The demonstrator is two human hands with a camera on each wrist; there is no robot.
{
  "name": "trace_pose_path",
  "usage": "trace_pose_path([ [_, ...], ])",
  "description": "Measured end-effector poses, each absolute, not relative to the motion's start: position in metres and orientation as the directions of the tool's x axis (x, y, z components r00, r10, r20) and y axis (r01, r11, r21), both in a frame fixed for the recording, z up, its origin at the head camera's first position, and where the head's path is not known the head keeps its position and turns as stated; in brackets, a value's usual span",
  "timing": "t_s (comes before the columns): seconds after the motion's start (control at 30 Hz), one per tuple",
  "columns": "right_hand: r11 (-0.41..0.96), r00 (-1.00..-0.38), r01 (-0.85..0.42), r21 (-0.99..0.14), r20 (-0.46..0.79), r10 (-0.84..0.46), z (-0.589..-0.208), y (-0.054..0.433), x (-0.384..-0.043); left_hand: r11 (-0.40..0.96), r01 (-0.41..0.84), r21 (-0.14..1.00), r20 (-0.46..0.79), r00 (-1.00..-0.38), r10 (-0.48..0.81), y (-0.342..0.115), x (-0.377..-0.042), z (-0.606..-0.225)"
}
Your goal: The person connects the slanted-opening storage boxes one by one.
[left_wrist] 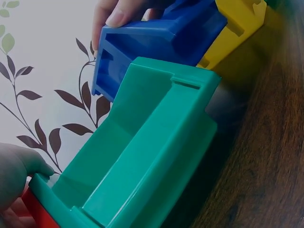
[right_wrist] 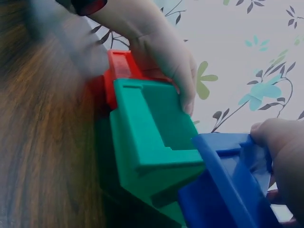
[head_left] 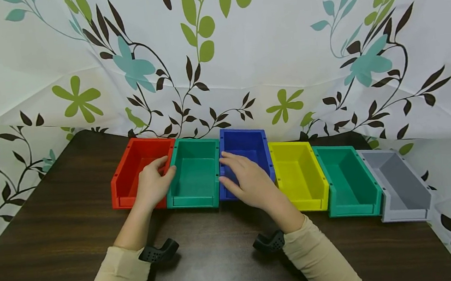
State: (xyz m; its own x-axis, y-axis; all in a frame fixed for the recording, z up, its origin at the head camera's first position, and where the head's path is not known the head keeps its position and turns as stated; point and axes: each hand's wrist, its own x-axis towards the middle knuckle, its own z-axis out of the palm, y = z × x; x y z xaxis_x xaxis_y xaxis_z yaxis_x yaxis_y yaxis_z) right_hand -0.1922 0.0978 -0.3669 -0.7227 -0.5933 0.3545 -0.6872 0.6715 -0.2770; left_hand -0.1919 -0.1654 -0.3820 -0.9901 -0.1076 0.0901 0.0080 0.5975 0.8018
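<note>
My left hand [head_left: 152, 181] is at the shared edge of the red bin [head_left: 123, 177] and the left green bin [head_left: 194, 176]. Its thumb hooks over the green rim while the other fingers dip into the red bin, so it pinches the walls that meet there. Over the blue bin [head_left: 246, 140] lies my right hand [head_left: 251, 184], fingers fairly straight. Its thumb [right_wrist: 266, 130] touches the blue rim, and its fingertips are near the bin's left wall. The left wrist view shows the green bin [left_wrist: 137, 156] in front of the blue bin [left_wrist: 147, 42].
To the right, a yellow bin [head_left: 298, 174], another green bin [head_left: 349, 179] and a grey bin [head_left: 399, 183] continue the row. All stand on a dark wooden table [head_left: 53, 243], before a leaf-patterned curtain [head_left: 243, 78]. Black wrist pieces [head_left: 160, 251] sit at both cuffs.
</note>
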Motion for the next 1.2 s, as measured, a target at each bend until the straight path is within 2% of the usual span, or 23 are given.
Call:
trace_pose_path([
  [0.37, 0.676, -0.726, -0.684, -0.275, 0.348, -0.593, -0.3742, 0.0967, -0.1935, 0.601, 0.014, 0.799, 0.098, -0.989, -0.108, -0.1658, -0.1932, -0.3837],
  [1.2, 0.739, -0.789, -0.611, -0.282, 0.284, -0.544, -0.3650, 0.0908, -0.1847, 0.613, 0.017, 0.790, 0.091, -0.992, -0.089, -0.1665, -0.1935, -0.3834],
])
